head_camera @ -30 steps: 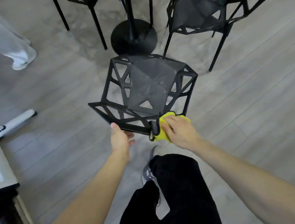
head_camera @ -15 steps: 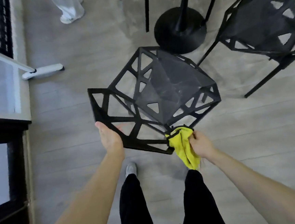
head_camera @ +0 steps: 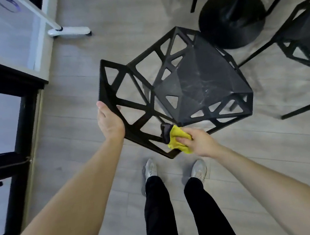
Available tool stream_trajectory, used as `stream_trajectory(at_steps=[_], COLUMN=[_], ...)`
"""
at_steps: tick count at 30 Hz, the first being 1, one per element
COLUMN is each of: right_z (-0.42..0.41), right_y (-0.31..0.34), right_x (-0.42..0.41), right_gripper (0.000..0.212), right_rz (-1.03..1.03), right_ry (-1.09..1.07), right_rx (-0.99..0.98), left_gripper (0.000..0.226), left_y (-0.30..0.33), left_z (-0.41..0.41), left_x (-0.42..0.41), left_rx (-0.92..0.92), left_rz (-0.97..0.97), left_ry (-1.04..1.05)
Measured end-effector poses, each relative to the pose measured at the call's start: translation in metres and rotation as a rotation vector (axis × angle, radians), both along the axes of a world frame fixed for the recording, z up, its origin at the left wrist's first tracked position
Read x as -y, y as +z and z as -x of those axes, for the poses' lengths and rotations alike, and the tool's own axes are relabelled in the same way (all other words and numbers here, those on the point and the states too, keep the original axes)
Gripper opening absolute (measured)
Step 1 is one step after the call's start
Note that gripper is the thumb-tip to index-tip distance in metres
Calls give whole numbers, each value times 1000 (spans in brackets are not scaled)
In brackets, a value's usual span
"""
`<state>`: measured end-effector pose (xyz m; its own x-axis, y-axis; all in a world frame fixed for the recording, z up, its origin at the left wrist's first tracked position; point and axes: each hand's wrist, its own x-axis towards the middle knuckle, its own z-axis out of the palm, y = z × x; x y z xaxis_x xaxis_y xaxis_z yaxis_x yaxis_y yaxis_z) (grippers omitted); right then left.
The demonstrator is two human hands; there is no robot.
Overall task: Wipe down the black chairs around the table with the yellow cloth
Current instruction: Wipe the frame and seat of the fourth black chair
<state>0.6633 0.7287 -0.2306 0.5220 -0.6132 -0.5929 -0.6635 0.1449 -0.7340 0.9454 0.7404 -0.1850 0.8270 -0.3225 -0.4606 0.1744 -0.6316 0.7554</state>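
Observation:
A black chair [head_camera: 200, 83] with an open triangular lattice frame stands in front of me, its scuffed seat toward the table. My left hand [head_camera: 109, 121] grips the top edge of its backrest at the left. My right hand [head_camera: 197, 141] holds a bunched yellow cloth [head_camera: 176, 136] against the lower right corner of the backrest frame, where it meets the seat. The cloth partly hides that joint. A second black chair [head_camera: 304, 38] shows at the right edge.
The table's round black base [head_camera: 231, 17] and pole stand behind the chair. A dark-framed glass cabinet [head_camera: 7, 89] runs along the left. A white wheeled stand foot [head_camera: 69, 31] lies on the grey wood floor. My feet [head_camera: 173, 170] are just below the chair.
The view swung left and down. My right hand bunched the hanging cloth up and pressed it onto the backrest corner. My left hand kept its grip on the backrest edge.

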Motion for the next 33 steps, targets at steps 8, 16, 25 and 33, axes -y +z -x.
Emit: stream_trajectory(at_steps=[8,16,25,33], right_z=[-105,1,-111,-114], right_y=[73,-10,71,-44], right_x=[16,-11,-14,55], right_gripper=[38,35,39,30], right_rz=[-6,12,153,-90], right_ry=[-114,62,-23,-224], right_rx=[277,-122,218,-115], left_gripper=[68,85,102,109], left_y=[5,5,-21,16], left_z=[-2,1,-8,9], left_x=[4,-3,-13,-7], left_rx=[-63,-69,-177,-54], left_rz=[120,62,204,19], left_ry=[89,-7,49,-60])
